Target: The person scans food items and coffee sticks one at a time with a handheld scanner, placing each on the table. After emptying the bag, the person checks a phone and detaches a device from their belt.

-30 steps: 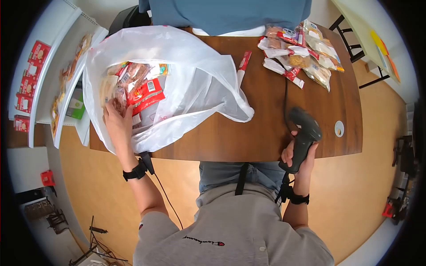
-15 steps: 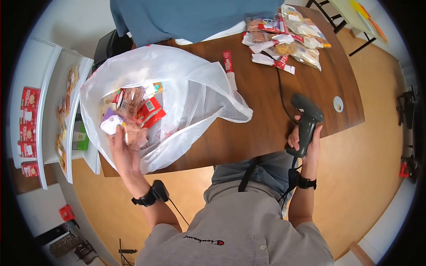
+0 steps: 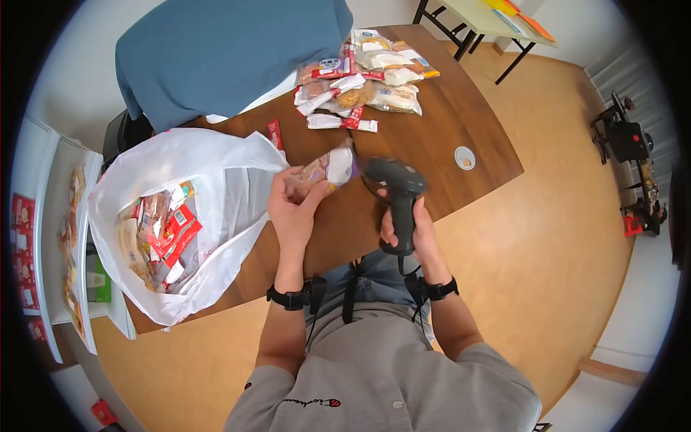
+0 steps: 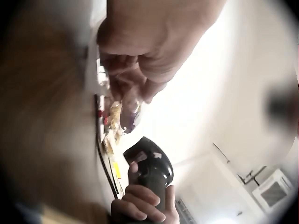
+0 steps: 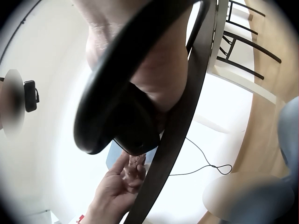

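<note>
1. Packet [image 3: 327, 169], clear with a white label and pinkish-brown contents, is up in the person's left hand [image 3: 291, 209], above the table [image 3: 461, 129] and between the plastic bag [image 3: 162, 155] and the scanner [image 3: 394, 187].
2. The left hand is closed on the packet's near end, the thumb on one side and the fingers on the other; the labelled end sticks out toward the scanner.
3. The right hand [image 3: 410, 230] has its fingers curled round the handle of the dark scanner, which is upright, with its head near the packet but apart from it.
4. The white plastic bag lies wide open at the table's left side, with a red packet [image 3: 178, 230] and other wrapped food inside.
5. A pile of packets [image 3: 360, 86] lies at the far side of the table, beside a blue cloth [image 3: 230, 57].
6. A narrow red wrapper [image 3: 275, 135] lies just beside the bag, partly hidden.
7. A round sticker [image 3: 464, 158] is on the table, to the right of the scanner.
</note>
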### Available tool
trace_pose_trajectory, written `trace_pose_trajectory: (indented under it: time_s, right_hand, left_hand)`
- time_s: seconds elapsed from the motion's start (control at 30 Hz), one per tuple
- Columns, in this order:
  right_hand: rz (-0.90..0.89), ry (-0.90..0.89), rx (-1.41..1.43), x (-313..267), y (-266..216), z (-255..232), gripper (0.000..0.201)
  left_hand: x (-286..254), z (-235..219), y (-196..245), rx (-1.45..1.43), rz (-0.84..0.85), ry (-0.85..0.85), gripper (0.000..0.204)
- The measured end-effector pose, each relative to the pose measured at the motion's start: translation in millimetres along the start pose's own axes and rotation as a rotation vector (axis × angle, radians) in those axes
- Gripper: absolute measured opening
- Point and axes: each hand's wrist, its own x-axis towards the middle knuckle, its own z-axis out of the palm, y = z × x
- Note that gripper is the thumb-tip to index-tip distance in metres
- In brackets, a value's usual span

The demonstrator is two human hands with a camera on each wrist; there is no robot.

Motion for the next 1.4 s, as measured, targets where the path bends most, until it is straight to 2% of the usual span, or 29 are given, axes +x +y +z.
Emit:
trace_pose_trajectory:
  time_s: [0.03,0.27,0.33,0.43,0.5,0.67,0.73,0.77,0.83,0.9,0.97,1.03,1.07,1.1,1.13,1.23,1.27,1.4]
  right_hand:
    - [-0.004,-0.010,0.008,-0.1,-1.4,-0.8,0.078]
    - [0.057,-0.081,0.032,-2.5,-1.2,-12.2,0.062]
    - [0.098,-0.164,-0.049,-4.1,-5.6,-13.7,0.053]
    - [0.127,-0.239,-0.066,-1.2,-7.3,-17.1,0.048]
    - [0.135,-0.273,-0.057,0.8,-6.5,-21.2,0.048]
    - [0.193,-0.212,0.074,6.2,-9.1,-25.1,0.063]
    - [0.207,-0.205,0.096,8.2,-10.1,-25.5,0.065]
    - [0.213,-0.183,0.125,6.4,-8.9,-24.2,0.068]
    - [0.221,-0.174,0.104,6.1,-9.9,-22.2,0.071]
    - [0.228,-0.175,0.077,6.6,-12.4,-20.3,0.074]
    - [0.176,-0.157,0.006,7.3,-13.7,-18.2,0.074]
    - [0.165,-0.165,0.010,5.4,-10.0,-17.7,0.074]
    - [0.147,-0.154,0.011,5.2,-9.0,-18.0,0.074]
    - [0.127,-0.140,0.011,5.1,-8.3,-18.1,0.074]
    - [0.129,-0.124,0.009,5.0,-8.2,-17.5,0.075]
    - [0.097,-0.116,0.054,3.6,-4.7,-17.0,0.071]
    - [0.108,-0.104,0.070,3.9,-3.3,-16.8,0.072]
    - [0.115,-0.082,0.084,5.6,2.0,-19.0,0.077]
  left_hand:
    - [-1.5,4.7,-4.1,-0.063,-0.011,0.041,0.039]
    - [-8.2,4.4,-17.7,0.024,0.046,0.104,0.036]
    - [-9.4,7.9,-14.4,0.073,0.000,0.115,0.035]
    - [-8.4,15.4,-19.5,0.100,0.049,0.132,0.031]
    - [-8.5,16.9,-20.1,0.102,0.042,0.156,0.030]
    - [-10.3,12.0,-14.5,0.083,-0.008,0.213,0.027]
    - [-4.0,12.3,-4.2,-0.047,-0.045,0.274,0.024]
    - [0.4,13.8,1.3,-0.041,-0.047,0.287,0.024]
    - [26.7,32.8,29.0,-0.030,0.056,0.265,0.021]
    - [66.2,50.9,50.7,-0.108,0.098,0.164,0.026]
    - [111.8,71.7,57.5,-0.261,0.064,0.136,0.031]
    - [137.6,80.7,68.4,-0.161,-0.089,0.072,0.036]
    - [134.8,81.1,67.5,-0.158,-0.084,0.079,0.036]
    - [131.8,80.6,64.4,0.025,0.016,0.206,0.037]
    - [129.4,77.9,61.6,0.208,0.113,0.329,0.039]
    - [68.2,47.1,53.2,0.127,0.179,0.324,0.035]
    - [48.5,29.2,49.4,0.185,0.171,0.344,0.029]
    - [-13.8,-91.8,39.9,0.510,0.186,0.486,0.012]
